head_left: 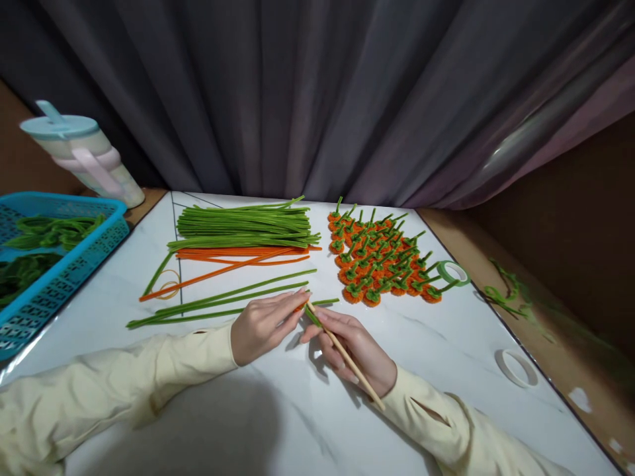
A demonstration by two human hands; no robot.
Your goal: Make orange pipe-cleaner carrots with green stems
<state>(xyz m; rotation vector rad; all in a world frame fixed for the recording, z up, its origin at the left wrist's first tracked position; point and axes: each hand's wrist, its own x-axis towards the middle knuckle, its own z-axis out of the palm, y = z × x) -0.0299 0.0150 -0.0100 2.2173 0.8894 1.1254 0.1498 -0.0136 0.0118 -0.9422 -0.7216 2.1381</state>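
My left hand [270, 322], fingers pinched together, holds a small orange pipe-cleaner piece [300, 307], mostly hidden by the fingertips. My right hand [360, 340] is closed round a thin wooden stick [354, 367], whose upper tip meets the left fingertips. A short green pipe-cleaner stem [312, 315] lies along the stick near that tip; how it joins the orange piece is hidden. Just beyond the left hand, several loose green pipe cleaners [218, 301] rest on the white tabletop [238, 403]. Farther back are a thick green pipe-cleaner bundle [243, 225] and orange pipe cleaners [223, 262].
Rows of small orange pipe-cleaner pieces with green stems [380, 258] stand at the back right. Beside them lies a green tape roll [452, 273]; a white tape roll [516, 368] is nearer. At left are a blue basket [106, 241] of green pieces and a tumbler [99, 158].
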